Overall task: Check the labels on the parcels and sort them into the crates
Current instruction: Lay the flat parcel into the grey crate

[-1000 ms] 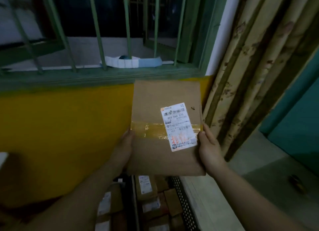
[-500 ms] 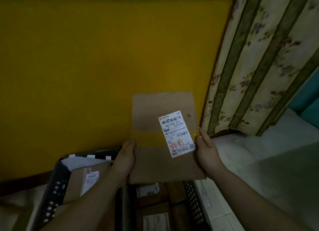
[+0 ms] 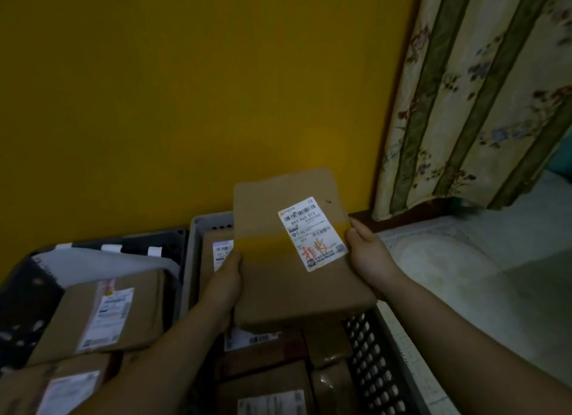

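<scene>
I noted a flat brown cardboard parcel (image 3: 291,253) held in the air between both hands, above the grey crate (image 3: 198,238). The left hand (image 3: 224,283) gripped the parcel's left edge, thumb on the upper face, fingers hidden beneath. The right hand (image 3: 370,261) gripped the right edge in the same manner, thumb against the corner of the label. The parcel was tilted, its far end raised toward the yellow wall (image 3: 185,105).

The white shipping label (image 3: 312,233) faced the camera. I read barcodes and a line of digits on it; red handwritten marks crossed its lower half. The finer print was too small to make out. A band of clear tape (image 3: 263,247) ran across the parcel's width.

The grey crate, directly beneath the parcel, held several labelled cardboard parcels. A dark crate (image 3: 28,290) stood just beside it on the left, holding two further labelled parcels and a sheet of white packaging (image 3: 102,267). A floral striped curtain (image 3: 470,98) hung at the right, over a pale tiled floor (image 3: 495,275).
</scene>
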The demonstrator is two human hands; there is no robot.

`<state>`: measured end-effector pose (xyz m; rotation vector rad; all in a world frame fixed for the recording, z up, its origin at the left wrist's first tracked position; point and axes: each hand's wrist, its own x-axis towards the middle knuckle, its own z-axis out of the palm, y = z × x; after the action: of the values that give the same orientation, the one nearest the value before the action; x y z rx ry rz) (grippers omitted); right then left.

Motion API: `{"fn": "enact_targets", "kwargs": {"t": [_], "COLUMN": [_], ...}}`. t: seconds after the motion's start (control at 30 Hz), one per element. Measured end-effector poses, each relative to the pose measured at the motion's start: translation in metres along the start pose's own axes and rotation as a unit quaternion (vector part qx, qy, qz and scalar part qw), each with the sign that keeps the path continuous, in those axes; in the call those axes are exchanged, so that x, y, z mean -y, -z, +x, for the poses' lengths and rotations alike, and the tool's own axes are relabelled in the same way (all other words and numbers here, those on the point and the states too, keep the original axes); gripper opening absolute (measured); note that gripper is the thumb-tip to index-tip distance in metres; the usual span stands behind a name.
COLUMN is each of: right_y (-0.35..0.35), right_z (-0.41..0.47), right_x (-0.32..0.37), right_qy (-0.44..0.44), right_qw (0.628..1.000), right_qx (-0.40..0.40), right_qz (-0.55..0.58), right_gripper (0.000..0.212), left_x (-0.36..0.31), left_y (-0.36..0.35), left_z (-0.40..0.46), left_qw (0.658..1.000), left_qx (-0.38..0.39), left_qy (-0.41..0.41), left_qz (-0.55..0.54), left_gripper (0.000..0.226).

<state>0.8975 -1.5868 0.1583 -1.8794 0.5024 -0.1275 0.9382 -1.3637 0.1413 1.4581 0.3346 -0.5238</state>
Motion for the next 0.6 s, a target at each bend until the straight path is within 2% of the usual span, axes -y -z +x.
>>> {"fn": "enact_targets", "kwargs": {"t": [0.37,0.6], "right_y": [0.002,-0.005], "right_z": [0.008,-0.008], "right_x": [0.007,0.006], "right_qy": [-0.006,-0.002], "right_qw": [1.0,0.999], "right_qx": [0.027,0.035], "right_qz": [0.007,0.016], "right_gripper": [0.041,0.034], "left_x": [-0.011,-0.012], "left_y": [0.004,0.022], "left_z": [-0.001,-0.015], "left_qw": [0.999,0.996], "left_qx": [-0.009,0.028], "left_qy": [-0.031,-0.044], "left_qz": [0.026,0.073], "left_gripper": [0.04,0.039]}}
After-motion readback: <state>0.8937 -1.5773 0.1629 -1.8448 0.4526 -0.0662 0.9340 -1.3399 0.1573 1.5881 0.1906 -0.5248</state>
